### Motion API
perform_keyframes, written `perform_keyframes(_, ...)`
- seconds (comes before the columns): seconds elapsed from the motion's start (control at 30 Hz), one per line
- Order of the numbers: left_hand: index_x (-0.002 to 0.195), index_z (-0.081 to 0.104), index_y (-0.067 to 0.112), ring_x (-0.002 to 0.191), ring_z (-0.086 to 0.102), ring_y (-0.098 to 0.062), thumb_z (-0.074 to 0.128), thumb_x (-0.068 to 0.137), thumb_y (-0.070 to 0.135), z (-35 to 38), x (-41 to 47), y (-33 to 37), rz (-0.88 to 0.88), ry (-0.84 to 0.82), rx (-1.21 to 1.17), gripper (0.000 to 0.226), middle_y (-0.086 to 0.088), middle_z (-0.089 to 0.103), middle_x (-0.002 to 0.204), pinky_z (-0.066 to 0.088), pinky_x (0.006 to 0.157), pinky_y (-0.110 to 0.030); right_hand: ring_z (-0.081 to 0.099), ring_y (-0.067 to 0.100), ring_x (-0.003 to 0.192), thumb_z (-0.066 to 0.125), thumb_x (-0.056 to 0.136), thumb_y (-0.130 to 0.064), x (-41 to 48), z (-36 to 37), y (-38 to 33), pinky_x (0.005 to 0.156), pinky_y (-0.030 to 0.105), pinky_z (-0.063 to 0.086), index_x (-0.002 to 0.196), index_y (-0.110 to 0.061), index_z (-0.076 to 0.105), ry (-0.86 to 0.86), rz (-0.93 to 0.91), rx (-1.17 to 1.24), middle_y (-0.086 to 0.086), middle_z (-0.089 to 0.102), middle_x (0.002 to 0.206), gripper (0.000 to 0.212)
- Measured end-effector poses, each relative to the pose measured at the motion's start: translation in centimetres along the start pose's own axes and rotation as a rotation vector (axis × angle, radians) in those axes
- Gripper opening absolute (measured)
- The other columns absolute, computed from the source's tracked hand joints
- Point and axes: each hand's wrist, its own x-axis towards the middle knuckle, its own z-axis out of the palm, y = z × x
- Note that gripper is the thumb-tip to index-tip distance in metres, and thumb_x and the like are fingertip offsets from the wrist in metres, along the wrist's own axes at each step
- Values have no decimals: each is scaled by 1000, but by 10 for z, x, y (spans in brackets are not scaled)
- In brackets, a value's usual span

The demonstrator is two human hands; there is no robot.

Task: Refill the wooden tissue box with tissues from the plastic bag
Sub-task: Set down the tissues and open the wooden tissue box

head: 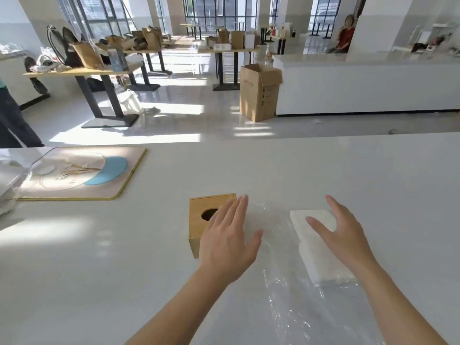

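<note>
A square wooden tissue box (pixel 199 220) with a round hole in its lid stands on the white table (pixel 99 257). My left hand (pixel 229 240) hovers over the box's right side, fingers spread, holding nothing. To the right lies a white stack of tissues (pixel 313 255) inside a clear plastic bag (pixel 281 295) that spreads flat toward me. Above the stack's right half is my right hand (pixel 341 232), open with fingers apart; whether it touches the stack is unclear.
A pale placemat (pixel 82 173) with a gold edge and a blue disc lies at the table's far left, next to clear plastic packaging (pixel 10 175). Beyond the table are a cardboard box (pixel 258 93), tables with bags, and people.
</note>
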Motion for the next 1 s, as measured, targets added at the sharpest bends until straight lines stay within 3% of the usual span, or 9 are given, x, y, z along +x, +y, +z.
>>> perform_keyframes(0.1,141,38,12,136,37,-21,41,84,54,-23,-3,-27,37,47,54,71,-2,45,144,27,111,-35,20,6,136,57,82,-52,-10,15,-36,109,31,13,144,-32,22,-2,-174,-34,-8,28,152,74)
perform_keyframes(0.27,146,28,20,140,28,-18,35,81,67,-43,-10,-74,-33,2,126,80,2,35,151,16,112,-29,12,11,141,53,78,-62,-16,41,-77,109,27,8,144,-39,12,-120,-318,-81,-8,19,155,81)
perform_keyframes(0.47,149,8,26,145,11,-12,21,74,79,-41,-16,-119,-107,-39,149,93,7,17,157,3,114,-24,8,12,142,53,77,-65,-16,77,-104,112,33,11,144,-42,4,-266,-351,-109,-10,10,156,86)
perform_keyframes(0.73,149,1,29,145,4,-11,20,72,84,-13,-14,-142,-111,-116,127,97,9,10,158,-2,114,-25,8,24,142,58,72,-67,-10,112,-105,113,43,20,144,-43,-7,-433,-262,-222,-11,-5,157,99)
perform_keyframes(1.0,149,3,32,144,1,-7,19,71,84,12,-13,-153,-80,-180,77,95,17,0,154,-4,113,-23,9,20,140,56,74,-67,-10,129,-98,112,35,18,145,-36,-5,-485,-287,-246,-10,-11,157,98)
